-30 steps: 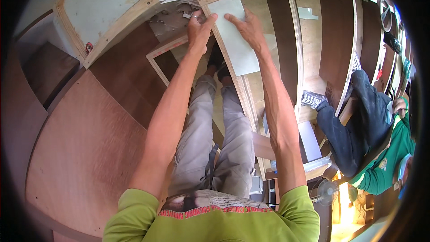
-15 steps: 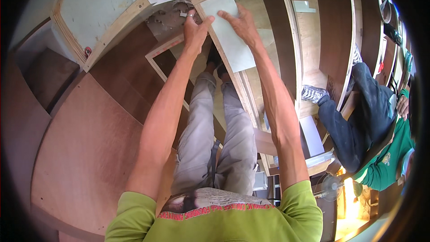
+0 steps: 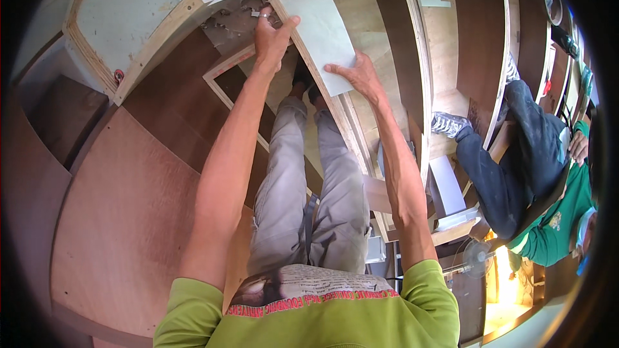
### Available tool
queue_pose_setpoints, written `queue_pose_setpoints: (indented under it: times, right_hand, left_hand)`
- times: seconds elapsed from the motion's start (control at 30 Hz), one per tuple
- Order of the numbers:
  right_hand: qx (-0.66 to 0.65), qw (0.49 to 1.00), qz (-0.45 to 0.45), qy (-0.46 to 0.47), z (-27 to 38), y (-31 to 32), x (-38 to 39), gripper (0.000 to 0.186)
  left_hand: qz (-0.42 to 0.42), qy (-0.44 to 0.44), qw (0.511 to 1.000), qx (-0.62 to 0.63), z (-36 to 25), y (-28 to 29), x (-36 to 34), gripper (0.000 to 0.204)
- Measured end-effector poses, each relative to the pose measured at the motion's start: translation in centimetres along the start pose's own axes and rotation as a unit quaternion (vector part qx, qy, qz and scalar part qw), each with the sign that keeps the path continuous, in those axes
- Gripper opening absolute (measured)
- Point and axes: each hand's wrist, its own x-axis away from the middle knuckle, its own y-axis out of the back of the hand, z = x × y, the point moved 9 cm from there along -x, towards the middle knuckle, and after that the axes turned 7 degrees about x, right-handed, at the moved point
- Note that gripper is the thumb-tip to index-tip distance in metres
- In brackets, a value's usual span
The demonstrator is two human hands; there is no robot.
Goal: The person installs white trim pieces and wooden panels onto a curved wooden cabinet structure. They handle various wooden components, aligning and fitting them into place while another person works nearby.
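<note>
A pale grey-white rectangular panel (image 3: 317,29) lies along the near side of a wooden cabinet frame (image 3: 300,51), set at a slant. My right hand (image 3: 362,78) grips the panel near its lower end, thumb flat on its face and fingers round its right edge, partly hidden. At the frame's outer edge, close to the panel's upper left, is my left hand (image 3: 272,42). Its thumb presses at the wooden edge and its other fingers are bent along the outer side, a ring on one of them.
Further frame dividers (image 3: 419,58) and dark brown boards (image 3: 487,38) extend to the right. A co-worker in dark trousers (image 3: 516,148) sits there, near a small fan (image 3: 476,255). A large brown board (image 3: 122,219) fills the left, below a pale-lined cabinet (image 3: 135,9).
My right hand has slid down the panel toward its lower end. My left hand has shifted slightly up and left, staying at the frame's edge. The whole view has shifted a little left.
</note>
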Motion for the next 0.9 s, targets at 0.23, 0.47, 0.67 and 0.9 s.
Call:
queue_pose_setpoints:
  times: [0.23, 0.47, 0.67, 0.9]
  right_hand:
    - [0.002, 0.997, -0.066, 0.031, 0.8, 0.3, 0.8, 0.049]
    - [0.008, 0.997, -0.069, 0.031, 0.2, 0.4, 0.5, 0.051]
    - [-0.006, 0.998, -0.060, 0.035, -0.1, 0.2, 0.4, 0.053]
    - [-0.013, 0.998, -0.063, 0.025, -0.3, 0.2, 0.3, 0.056]
  left_hand:
    - [0.037, 0.042, 0.998, 0.014, -0.5, -0.6, 0.8, 0.070]
    - [0.075, 0.042, 0.995, -0.044, 1.8, -1.2, 1.9, 0.090]
    - [0.080, -0.011, 0.994, -0.080, 2.4, -0.7, 0.7, 0.089]
    - [0.086, 0.056, 0.994, -0.030, 1.9, -1.5, 1.7, 0.085]
